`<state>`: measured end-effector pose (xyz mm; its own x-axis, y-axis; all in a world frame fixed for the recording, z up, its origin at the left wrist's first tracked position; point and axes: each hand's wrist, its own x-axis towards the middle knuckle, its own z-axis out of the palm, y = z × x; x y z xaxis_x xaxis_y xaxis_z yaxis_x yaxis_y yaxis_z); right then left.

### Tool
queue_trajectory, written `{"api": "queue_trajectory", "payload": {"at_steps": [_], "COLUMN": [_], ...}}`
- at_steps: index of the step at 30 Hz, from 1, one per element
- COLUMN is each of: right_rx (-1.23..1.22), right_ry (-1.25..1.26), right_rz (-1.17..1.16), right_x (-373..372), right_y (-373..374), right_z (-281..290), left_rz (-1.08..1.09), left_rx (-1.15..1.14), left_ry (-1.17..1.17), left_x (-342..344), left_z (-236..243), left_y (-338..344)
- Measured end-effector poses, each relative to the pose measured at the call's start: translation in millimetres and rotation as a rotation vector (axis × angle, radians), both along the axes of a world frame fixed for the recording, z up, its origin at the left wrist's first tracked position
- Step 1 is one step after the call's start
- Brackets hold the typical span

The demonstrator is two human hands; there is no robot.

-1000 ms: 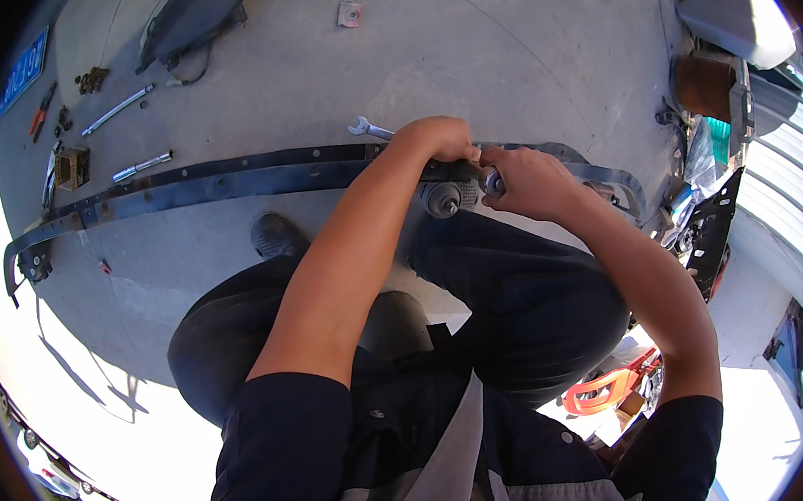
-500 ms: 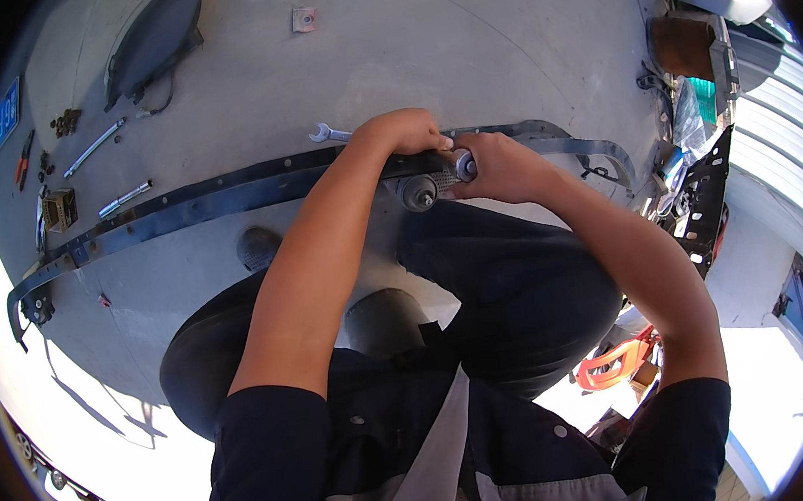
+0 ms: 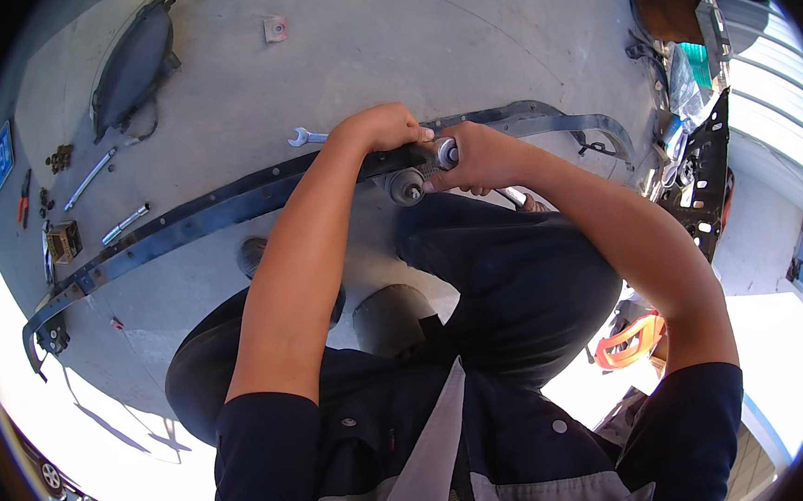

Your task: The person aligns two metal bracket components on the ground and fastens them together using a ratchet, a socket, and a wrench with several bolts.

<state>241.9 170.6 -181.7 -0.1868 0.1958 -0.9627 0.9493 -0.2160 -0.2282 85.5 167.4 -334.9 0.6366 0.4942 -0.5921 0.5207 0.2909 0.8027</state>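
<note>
A long, curved dark metal bar (image 3: 176,220) crosses in front of my knees. My left hand (image 3: 389,127) is closed over it, thumb and finger pinched near its upper edge. From under that wrist pokes the open jaw of a silver spanner (image 3: 303,137), whose handle lines up with the fist; the rest is hidden. My right hand (image 3: 483,156) is wrapped round what looks like a ratchet wrench (image 3: 512,196), its silver shaft emerging below the fingers. A round metal head (image 3: 448,152) shows beside the thumb. Close by, a round grey mount with a central stud (image 3: 406,187) sits on the bar.
Left on the floor are a socket extension (image 3: 126,223), a long silver bar (image 3: 91,178), pliers (image 3: 24,200), a small box (image 3: 64,241) and loose bolts (image 3: 61,159). A dark lamp-like part (image 3: 134,66) lies far left. Metal parts (image 3: 700,174) stand at the right.
The view has shifted, so the floor things sit further left. My right hand has turned slightly, and the silver shaft below its fingers now shows. The left hand keeps its place on the bar.
</note>
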Motion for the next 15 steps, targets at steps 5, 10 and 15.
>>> {"api": "queue_trajectory", "payload": {"at_steps": [5,10,15], "right_rx": [0.680,0.865,0.419], "right_ry": [0.117,0.190,0.112], "right_rz": [1.017,1.399,0.428], "right_x": [-9.7,-17.6,-2.5], "right_y": [4.6,5.6,4.3], "right_z": [1.0,-3.8,0.0], "left_rz": [-0.032,-0.049,0.002], "left_rx": [0.052,0.095,0.047], "left_ry": [-0.034,0.009,0.013], "left_x": [2.5,1.9,3.6], "left_z": [-8.8,-3.3,-2.8], "left_y": [-0.6,1.7,-1.0]}}
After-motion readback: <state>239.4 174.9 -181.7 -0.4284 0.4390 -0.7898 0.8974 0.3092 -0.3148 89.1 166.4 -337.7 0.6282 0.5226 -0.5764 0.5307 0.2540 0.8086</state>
